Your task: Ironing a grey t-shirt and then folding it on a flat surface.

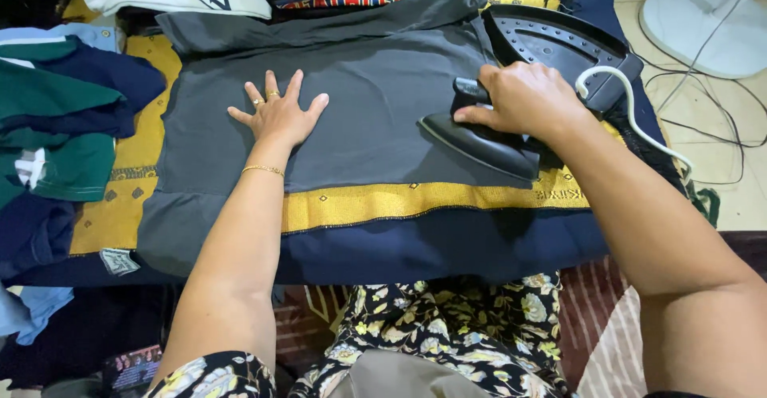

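Your left hand [280, 114] lies flat, fingers spread, on the grey garment [375, 86]; at 3 o'clock, your right hand [523, 98] grips the black iron [479, 144].

Left hand [278, 113] flat on grey garment [375, 86]; right hand [523, 98] grips black iron [487, 138], seemingly touching the cloth.

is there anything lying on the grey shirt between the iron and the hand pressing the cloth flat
Nothing visible does. The right hand grips the black iron at the right side of the grey shirt, and the left hand lies flat on it further left. Only bare, smooth cloth shows between them.
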